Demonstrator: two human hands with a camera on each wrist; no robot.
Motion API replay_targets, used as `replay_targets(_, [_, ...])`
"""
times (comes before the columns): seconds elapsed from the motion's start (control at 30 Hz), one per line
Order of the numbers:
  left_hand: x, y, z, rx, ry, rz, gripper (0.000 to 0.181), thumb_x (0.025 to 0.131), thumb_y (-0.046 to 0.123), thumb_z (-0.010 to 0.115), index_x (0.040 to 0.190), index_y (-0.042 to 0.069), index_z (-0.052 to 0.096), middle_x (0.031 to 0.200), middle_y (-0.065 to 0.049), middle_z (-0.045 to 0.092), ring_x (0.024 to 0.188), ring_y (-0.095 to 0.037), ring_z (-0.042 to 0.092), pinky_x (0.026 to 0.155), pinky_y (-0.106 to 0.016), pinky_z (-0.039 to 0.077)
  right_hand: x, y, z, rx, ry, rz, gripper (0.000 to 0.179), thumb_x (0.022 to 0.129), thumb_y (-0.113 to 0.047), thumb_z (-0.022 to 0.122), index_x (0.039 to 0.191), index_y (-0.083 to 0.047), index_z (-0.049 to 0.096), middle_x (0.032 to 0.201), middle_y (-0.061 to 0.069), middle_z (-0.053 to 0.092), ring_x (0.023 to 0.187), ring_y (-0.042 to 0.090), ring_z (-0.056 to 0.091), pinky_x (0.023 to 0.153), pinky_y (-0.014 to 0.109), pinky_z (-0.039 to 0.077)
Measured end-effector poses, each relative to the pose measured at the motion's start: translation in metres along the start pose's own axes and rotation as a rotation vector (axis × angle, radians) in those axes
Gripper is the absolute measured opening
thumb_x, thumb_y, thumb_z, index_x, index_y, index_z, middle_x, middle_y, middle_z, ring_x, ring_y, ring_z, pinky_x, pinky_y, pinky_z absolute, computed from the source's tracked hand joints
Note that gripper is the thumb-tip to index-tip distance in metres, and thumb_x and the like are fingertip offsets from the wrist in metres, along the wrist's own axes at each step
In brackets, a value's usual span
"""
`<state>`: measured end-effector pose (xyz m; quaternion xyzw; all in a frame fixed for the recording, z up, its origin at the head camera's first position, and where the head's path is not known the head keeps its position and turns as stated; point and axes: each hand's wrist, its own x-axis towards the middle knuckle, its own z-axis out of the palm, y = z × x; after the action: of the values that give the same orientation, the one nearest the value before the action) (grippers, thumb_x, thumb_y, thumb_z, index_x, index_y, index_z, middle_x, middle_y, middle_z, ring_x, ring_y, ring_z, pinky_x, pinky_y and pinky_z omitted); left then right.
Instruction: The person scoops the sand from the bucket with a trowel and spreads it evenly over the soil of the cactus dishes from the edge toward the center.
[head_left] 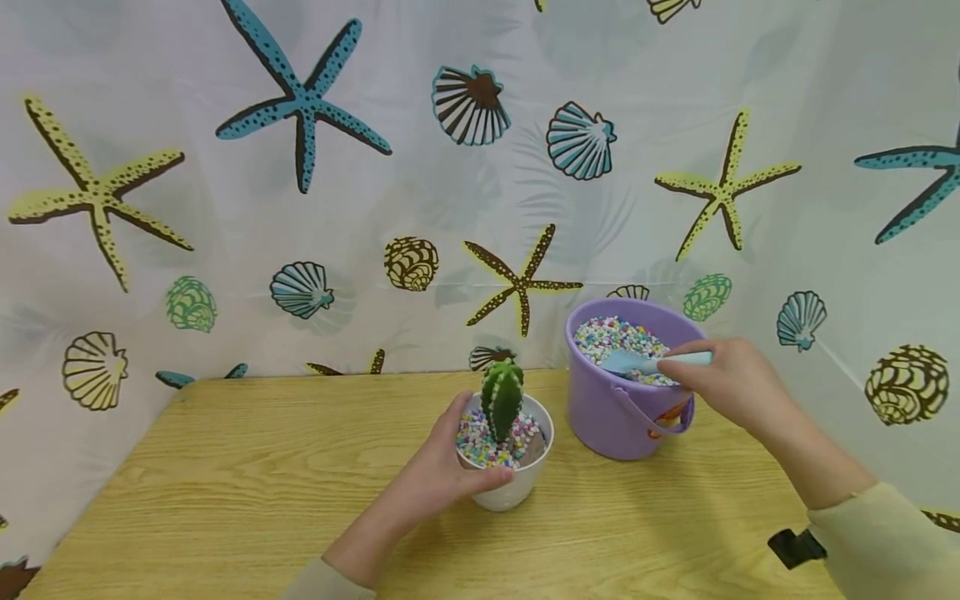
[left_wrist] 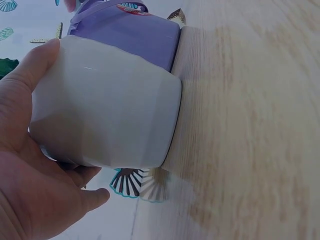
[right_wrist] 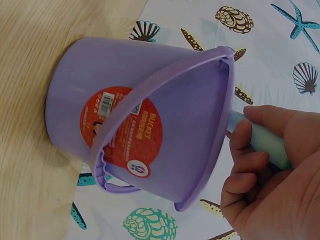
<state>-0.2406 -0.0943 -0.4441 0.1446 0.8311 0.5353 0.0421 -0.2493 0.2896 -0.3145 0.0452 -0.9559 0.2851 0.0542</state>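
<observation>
A white pot (head_left: 504, 497) with a green cactus (head_left: 502, 402) stands on the table, and my left hand (head_left: 447, 468) grips it by the rim, thumb on the near side. Colourful pebbles (head_left: 480, 443) cover part of the soil around the cactus; brown soil shows at the right. In the left wrist view the pot (left_wrist: 110, 105) sits in the curve of that hand. My right hand (head_left: 731, 379) holds a light blue scoop (head_left: 630, 362) by its handle, its head on the pebbles inside the purple bucket (head_left: 611, 417). The right wrist view shows the curled fingers around the handle (right_wrist: 262, 140).
The bucket's handle (right_wrist: 165, 75) hangs down its near side, over a red label (right_wrist: 145, 135). Behind the wooden table (head_left: 262, 467) hangs a white cloth (head_left: 375, 208) printed with starfish and shells. A black strap piece (head_left: 797, 548) is beside the right sleeve.
</observation>
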Motion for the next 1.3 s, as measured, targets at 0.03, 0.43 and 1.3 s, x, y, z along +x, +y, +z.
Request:
replay_targets(0.03, [0.000, 0.000, 0.000, 0.001, 0.003, 0.000, 0.128, 0.082, 0.043, 0.100, 0.177, 0.015, 0.018, 0.173, -0.022, 0.034, 0.154, -0.043, 0.042, 0.123, -0.067, 0.037, 0.001, -0.001, 0.002, 0.013, -0.002, 0.007, 0.052, 0.104, -0.052, 0.072, 0.129, -0.007, 0.082, 0.100, 0.005, 0.083, 0.106, 0.031, 0.069, 0.078, 0.040, 0.052])
replay_targets(0.43, [-0.002, 0.002, 0.000, -0.006, 0.006, -0.008, 0.128, 0.083, 0.042, 0.100, 0.177, 0.015, 0.018, 0.173, -0.022, 0.033, 0.154, -0.044, 0.041, 0.123, -0.067, 0.036, 0.003, -0.004, 0.014, 0.081, 0.047, 0.024, 0.048, 0.103, -0.049, 0.074, 0.130, -0.010, 0.082, 0.058, -0.008, 0.045, 0.052, 0.013, 0.030, 0.048, 0.032, 0.031])
replay_targets(1.3, [0.001, 0.001, 0.002, 0.024, 0.008, 0.013, 0.127, 0.084, 0.043, 0.099, 0.177, 0.014, 0.018, 0.173, -0.024, 0.032, 0.156, -0.045, 0.039, 0.125, -0.067, 0.034, 0.011, -0.006, 0.027, 0.061, 0.111, 0.043, 0.053, 0.107, -0.050, 0.069, 0.143, -0.011, 0.076, 0.063, 0.003, 0.066, 0.046, 0.013, 0.035, 0.044, 0.030, 0.031])
